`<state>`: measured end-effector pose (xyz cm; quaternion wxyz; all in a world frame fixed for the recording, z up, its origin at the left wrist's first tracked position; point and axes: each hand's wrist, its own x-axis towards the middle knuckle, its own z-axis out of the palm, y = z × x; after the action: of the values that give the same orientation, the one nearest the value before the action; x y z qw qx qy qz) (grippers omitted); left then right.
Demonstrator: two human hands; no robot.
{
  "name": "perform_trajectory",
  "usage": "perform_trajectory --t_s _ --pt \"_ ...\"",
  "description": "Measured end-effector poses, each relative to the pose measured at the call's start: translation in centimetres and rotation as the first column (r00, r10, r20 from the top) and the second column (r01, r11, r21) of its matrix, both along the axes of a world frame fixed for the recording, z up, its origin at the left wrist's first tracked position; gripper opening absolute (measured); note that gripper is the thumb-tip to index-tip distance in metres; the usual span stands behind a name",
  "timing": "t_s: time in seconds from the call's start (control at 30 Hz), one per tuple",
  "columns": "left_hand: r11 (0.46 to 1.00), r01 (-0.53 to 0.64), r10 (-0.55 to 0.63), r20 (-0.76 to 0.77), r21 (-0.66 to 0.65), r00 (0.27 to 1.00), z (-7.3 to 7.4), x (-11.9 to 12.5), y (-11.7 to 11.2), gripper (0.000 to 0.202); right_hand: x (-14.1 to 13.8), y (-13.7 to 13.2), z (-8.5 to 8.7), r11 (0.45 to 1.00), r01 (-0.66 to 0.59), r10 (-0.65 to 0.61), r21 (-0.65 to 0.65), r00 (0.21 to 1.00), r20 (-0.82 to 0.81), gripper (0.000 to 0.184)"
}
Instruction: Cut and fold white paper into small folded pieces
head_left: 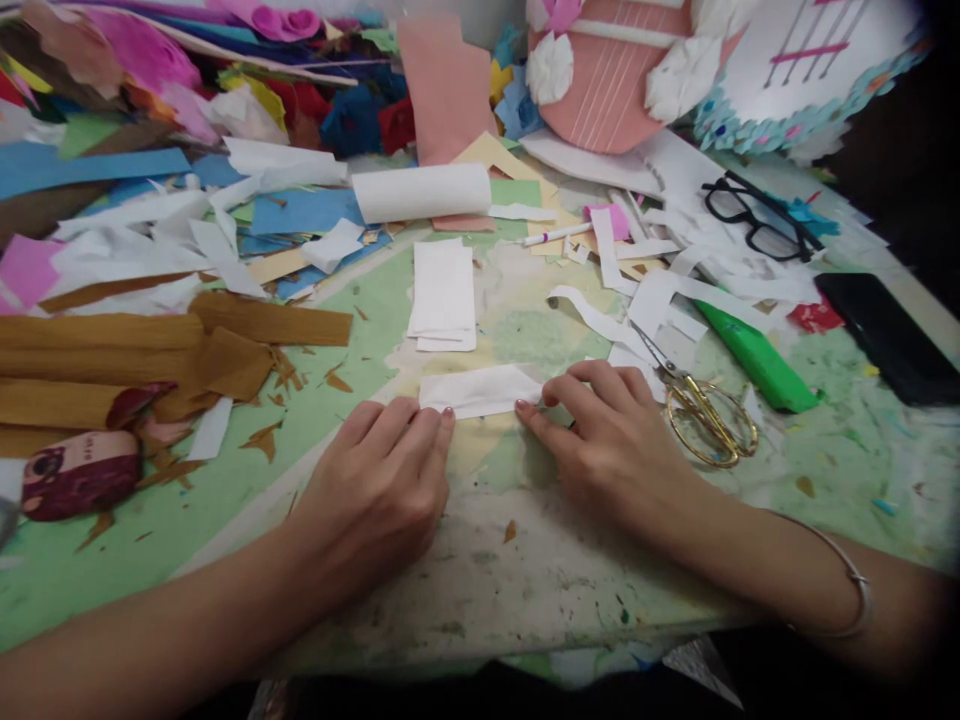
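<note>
A white paper strip [480, 390], which looks folded, lies across the table in front of me. My left hand [382, 470] is closed at its left end, thumb pressed on the lower corner and the other fingers curled. At the right end, the thumb and index finger of my right hand [600, 430] grip the paper, with the remaining fingers bent. Just beyond the strip is a small stack of white paper rectangles [444, 295]. Gold-handled scissors [709, 415] rest beside my right hand, their blades pointing away among white paper scraps.
A white paper roll [421, 192] lies behind the stack. Brown crepe paper [105, 350] and a maroon packet [82, 475] are on the left. To the right are a green wrapped tube [757, 355], glasses [761, 215] and a black phone [892, 335]. Paper decorations [615, 70] stand at the back.
</note>
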<state>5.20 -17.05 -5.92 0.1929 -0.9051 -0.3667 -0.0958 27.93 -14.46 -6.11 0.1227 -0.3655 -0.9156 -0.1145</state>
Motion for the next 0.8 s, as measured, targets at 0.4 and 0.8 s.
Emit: perform_trajectory --t_s 0.4,0.8 --pt "0.998 0.006 -0.002 0.075 -0.055 0.997 -0.1 -0.5 0.3 0.028 1.0 1.3 -0.2 0.991 0.006 -0.032 -0.134 0.981 -0.19 0.021" --pt "0.941 0.036 -0.003 0.099 -0.335 0.995 0.6 -0.8 1.2 0.025 -0.5 2.0 1.4 0.938 0.076 -0.03 -0.338 0.99 0.14 0.018"
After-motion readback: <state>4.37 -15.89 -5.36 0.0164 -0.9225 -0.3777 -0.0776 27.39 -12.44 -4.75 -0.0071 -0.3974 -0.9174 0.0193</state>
